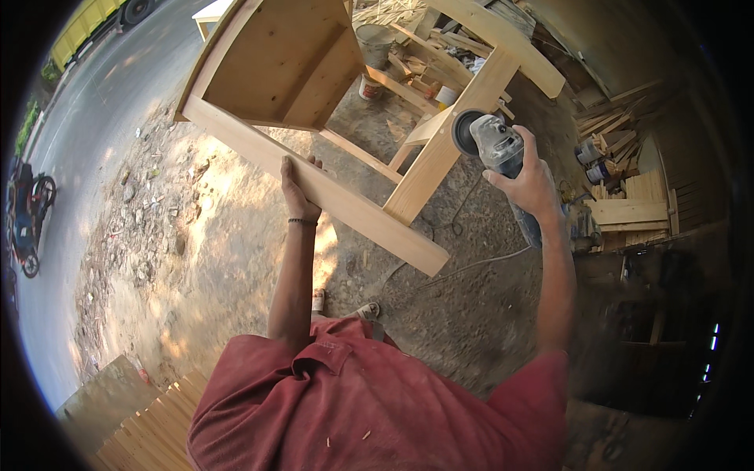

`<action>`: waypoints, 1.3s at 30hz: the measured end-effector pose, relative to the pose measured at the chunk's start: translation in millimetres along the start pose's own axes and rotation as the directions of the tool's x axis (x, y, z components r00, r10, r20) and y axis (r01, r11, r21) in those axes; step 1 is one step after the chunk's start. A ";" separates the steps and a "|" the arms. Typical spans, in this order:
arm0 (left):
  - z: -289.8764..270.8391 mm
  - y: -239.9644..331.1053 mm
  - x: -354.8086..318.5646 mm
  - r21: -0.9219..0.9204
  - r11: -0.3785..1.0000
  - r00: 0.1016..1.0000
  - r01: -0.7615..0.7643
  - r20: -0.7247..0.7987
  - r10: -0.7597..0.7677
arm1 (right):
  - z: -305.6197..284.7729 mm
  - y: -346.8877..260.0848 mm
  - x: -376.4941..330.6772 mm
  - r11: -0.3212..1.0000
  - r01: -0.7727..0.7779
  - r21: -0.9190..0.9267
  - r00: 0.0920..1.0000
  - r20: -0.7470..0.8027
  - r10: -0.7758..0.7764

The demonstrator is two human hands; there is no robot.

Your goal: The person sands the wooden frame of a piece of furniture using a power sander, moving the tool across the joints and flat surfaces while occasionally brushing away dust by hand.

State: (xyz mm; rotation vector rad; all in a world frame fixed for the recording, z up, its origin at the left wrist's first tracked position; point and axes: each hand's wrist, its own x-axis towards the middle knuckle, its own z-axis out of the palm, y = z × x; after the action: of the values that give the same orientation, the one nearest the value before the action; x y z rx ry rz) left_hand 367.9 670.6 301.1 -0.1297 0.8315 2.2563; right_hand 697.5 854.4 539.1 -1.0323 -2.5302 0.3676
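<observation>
A pale wooden furniture frame (369, 212) stands tilted on the dirt ground in front of me. My left hand (298, 192) grips the near long rail of the frame from below, a thin band on the wrist. My right hand (530, 184) holds a grey angle grinder (495, 145); its round disc (465, 132) sits against the side of a cross leg (440, 157) of the frame. The grinder's dark cable (471, 263) trails down over the ground. My red shirt fills the lower middle of the view.
Stacks of wood offcuts and planks (628, 204) lie at the right, with paint cans (593, 161) and a bucket (375, 43) beyond the frame. A paved road (86, 94) runs along the left with a parked motorbike (27, 216). Slatted boards (153, 432) sit at lower left.
</observation>
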 end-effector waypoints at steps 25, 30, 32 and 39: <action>-72.2 15.9 -36.8 0.028 1.000 0.994 0.004 -0.114 -0.001 | 3.1 -43.7 -1.0 0.998 0.008 -0.058 1.000 -0.001 -0.008; -80.1 18.4 -37.1 0.007 1.000 0.997 0.013 -0.080 -0.012 | 15.9 -66.5 -10.9 0.996 -0.064 -0.065 0.998 0.016 0.065; -82.6 19.0 -35.5 -0.007 1.000 0.997 -0.010 -0.076 0.009 | 36.1 -90.9 -30.1 0.993 -0.037 -0.116 0.987 0.152 0.054; -81.0 17.9 -39.5 0.001 1.000 0.999 0.014 -0.051 -0.014 | 56.9 -95.9 -59.5 0.991 0.022 -0.135 0.969 0.246 0.012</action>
State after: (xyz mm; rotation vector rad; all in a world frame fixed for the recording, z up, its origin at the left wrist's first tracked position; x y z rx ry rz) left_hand 373.6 589.0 259.4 -0.1927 0.8561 2.2480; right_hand 652.8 739.9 509.6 -1.0895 -2.8131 0.3431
